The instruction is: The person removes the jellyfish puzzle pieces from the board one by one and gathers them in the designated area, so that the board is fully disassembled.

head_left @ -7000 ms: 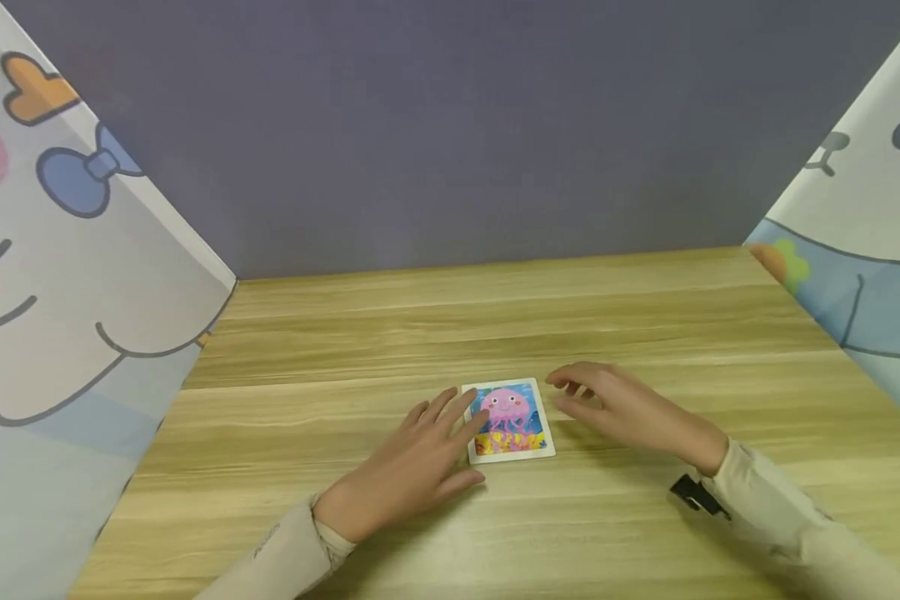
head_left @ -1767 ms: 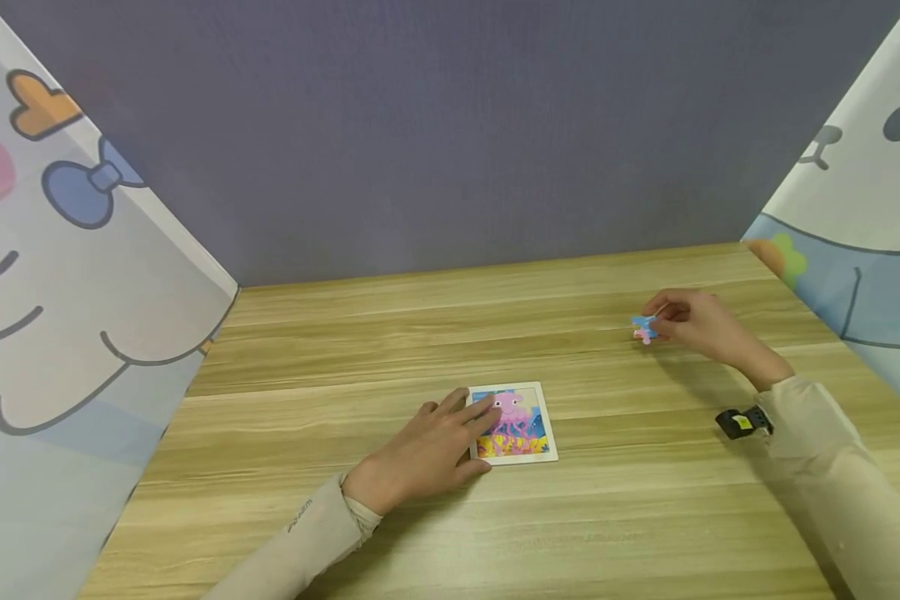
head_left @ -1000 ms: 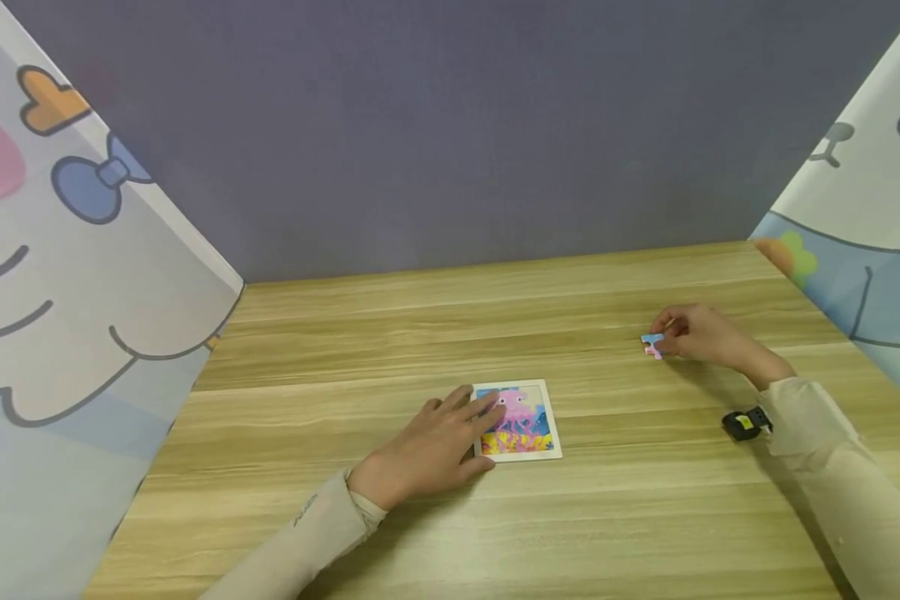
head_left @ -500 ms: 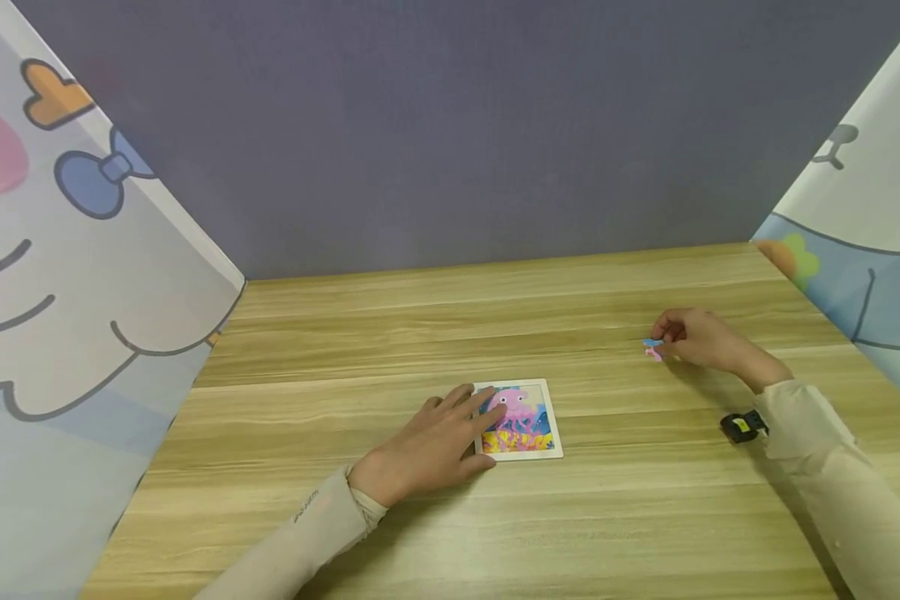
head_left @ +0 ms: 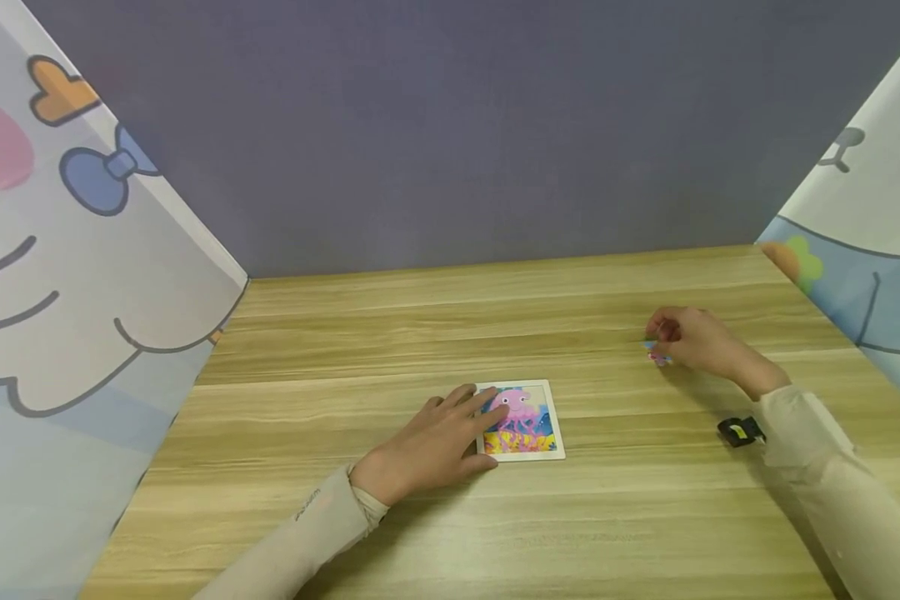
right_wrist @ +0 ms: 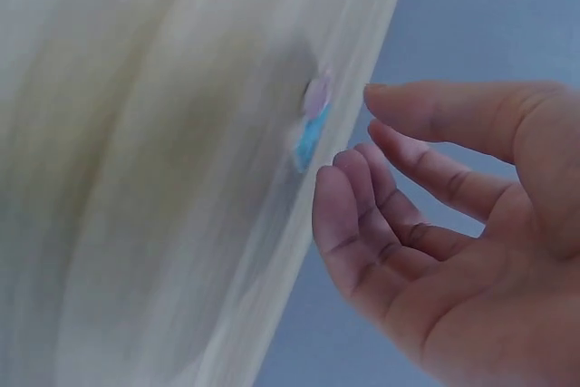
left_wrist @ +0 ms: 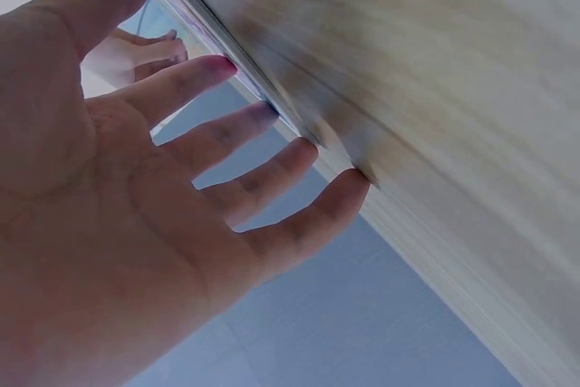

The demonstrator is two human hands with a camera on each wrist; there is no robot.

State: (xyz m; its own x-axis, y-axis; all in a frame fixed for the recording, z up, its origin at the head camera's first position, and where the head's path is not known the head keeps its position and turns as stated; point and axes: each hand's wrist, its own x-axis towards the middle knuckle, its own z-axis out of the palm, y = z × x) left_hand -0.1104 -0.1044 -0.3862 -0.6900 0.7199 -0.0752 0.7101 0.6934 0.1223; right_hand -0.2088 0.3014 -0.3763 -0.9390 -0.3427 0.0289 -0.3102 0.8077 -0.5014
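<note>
A small jigsaw puzzle (head_left: 523, 425) in a white frame, picturing a pink jellyfish, lies flat on the table. Its upper right area shows pale backing. My left hand (head_left: 427, 446) rests on its left side with spread fingers; in the left wrist view those fingertips meet the puzzle's edge (left_wrist: 213, 33). Farther back on the right, a loose blue and pink puzzle piece (head_left: 657, 356) lies on the wood. My right hand (head_left: 701, 343) hovers just over it, partly hiding it. The right wrist view shows a gap between the loosely bent fingers (right_wrist: 335, 215) and the piece.
The wooden table (head_left: 360, 333) ends at a grey back panel (head_left: 495, 142). Cartoon-printed panels stand at the left (head_left: 120, 275) and right (head_left: 855, 225). A black device (head_left: 740, 431) hangs at the right wrist.
The upper right piece has left the puzzle and gone to the back right in my right hand. It now lies on the table, let go. My left hand stays on the puzzle.
</note>
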